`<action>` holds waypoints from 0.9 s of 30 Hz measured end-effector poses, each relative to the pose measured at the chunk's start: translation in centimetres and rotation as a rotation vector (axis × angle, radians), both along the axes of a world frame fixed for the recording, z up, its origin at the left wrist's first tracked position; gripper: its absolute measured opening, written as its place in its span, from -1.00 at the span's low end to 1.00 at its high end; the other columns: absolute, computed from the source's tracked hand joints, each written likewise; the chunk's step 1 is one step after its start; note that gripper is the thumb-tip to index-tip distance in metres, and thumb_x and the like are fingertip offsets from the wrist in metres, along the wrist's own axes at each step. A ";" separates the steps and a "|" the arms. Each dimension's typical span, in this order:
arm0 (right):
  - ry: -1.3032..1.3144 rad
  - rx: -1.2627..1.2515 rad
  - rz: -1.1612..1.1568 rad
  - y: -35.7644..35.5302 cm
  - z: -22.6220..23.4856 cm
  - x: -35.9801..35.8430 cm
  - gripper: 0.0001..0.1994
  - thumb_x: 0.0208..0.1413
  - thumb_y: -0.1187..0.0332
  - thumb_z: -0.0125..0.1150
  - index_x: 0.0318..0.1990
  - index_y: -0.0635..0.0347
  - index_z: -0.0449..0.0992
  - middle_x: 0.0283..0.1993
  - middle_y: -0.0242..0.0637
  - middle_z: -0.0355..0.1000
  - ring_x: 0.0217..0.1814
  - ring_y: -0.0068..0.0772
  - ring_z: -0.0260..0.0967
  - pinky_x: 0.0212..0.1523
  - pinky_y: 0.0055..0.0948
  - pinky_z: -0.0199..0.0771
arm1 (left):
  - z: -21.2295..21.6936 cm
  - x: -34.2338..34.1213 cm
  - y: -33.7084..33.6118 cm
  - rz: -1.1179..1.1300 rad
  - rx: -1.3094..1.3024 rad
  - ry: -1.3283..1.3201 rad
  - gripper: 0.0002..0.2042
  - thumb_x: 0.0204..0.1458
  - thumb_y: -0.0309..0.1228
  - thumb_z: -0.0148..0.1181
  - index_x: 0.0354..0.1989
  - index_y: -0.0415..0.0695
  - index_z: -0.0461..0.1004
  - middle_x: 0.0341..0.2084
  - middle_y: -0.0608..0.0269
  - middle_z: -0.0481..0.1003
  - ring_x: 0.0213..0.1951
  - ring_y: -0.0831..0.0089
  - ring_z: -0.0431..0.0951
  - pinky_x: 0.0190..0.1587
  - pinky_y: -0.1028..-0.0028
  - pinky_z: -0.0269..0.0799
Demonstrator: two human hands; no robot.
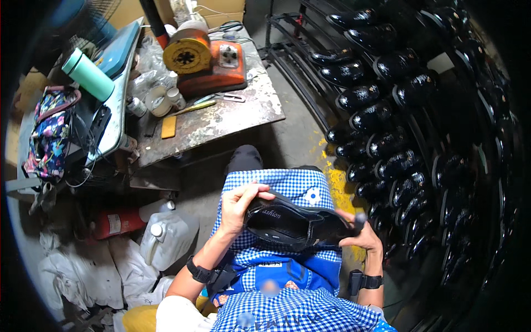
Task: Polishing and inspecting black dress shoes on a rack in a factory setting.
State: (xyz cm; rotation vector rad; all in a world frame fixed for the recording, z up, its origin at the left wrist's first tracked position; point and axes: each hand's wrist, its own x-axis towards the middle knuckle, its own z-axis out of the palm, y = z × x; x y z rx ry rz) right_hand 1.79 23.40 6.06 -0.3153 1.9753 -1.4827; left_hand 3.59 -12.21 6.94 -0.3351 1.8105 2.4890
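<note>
Over my lap I hold a black shoe [279, 226] lengthwise between both hands, its opening and shiny insole facing up. My left hand [241, 203] is closed round the heel end, fingers along the far rim. At the toe end, my right hand [362, 235] is closed on the shoe, with the thumb on the near side. A small dark rounded thing [360, 219] stands up by the right fingers; I cannot make out what it is. Beneath the shoe lies my blue checked apron [265, 180].
Racks of glossy black shoes [398, 138] rise on the right. Ahead is a worn workbench [243, 119] with an orange machine [213, 66] and a yellow-handled tool [193, 108]. At left sit a green bottle [88, 74], a floral bag [50, 138] and a plastic jug [166, 238].
</note>
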 end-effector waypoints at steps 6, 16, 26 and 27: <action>-0.372 -0.433 -0.333 -1.6 0.0 3.8 -0.32 -0.31 0.44 0.44 0.09 0.39 0.35 0.03 -0.28 0.41 0.07 -0.42 0.31 0.11 -0.42 0.27 | 1.3 -2.9 0.2 0.442 0.291 0.123 -0.63 0.19 -0.30 -0.07 0.02 -0.38 0.34 -0.28 0.00 0.55 -0.04 0.32 0.49 0.09 0.36 0.31; 0.132 -0.748 -1.336 -0.1 4.9 -2.1 -0.67 0.08 0.01 0.12 -0.26 0.09 0.46 -0.39 -0.35 0.49 -0.54 -0.42 0.40 -0.68 -0.49 0.31 | -3.8 -3.7 2.4 0.094 -0.254 0.154 -0.74 0.23 -0.42 -0.11 -0.05 -0.33 0.42 -0.39 0.08 0.56 -0.34 0.42 0.59 -0.21 0.50 0.52; 0.105 -0.718 -1.479 1.8 7.6 -14.4 -0.43 0.06 -0.17 0.05 -0.34 0.32 0.43 -0.47 -0.20 0.47 -0.78 -0.58 0.06 -0.84 -0.61 0.02 | -5.3 -3.2 2.0 0.013 -0.215 0.205 -0.76 0.22 -0.47 -0.10 -0.07 -0.33 0.43 -0.44 0.09 0.55 -0.39 0.43 0.59 -0.26 0.51 0.54; 0.144 -0.616 -1.473 0.5 6.1 -14.0 -0.50 0.07 -0.09 0.09 -0.35 0.31 0.44 -0.46 -0.19 0.48 -0.77 -0.59 0.08 -0.85 -0.61 0.03 | -4.9 -3.3 2.0 0.020 -0.216 0.197 -0.75 0.23 -0.44 -0.10 -0.07 -0.32 0.42 -0.44 0.09 0.55 -0.41 0.42 0.58 -0.29 0.52 0.54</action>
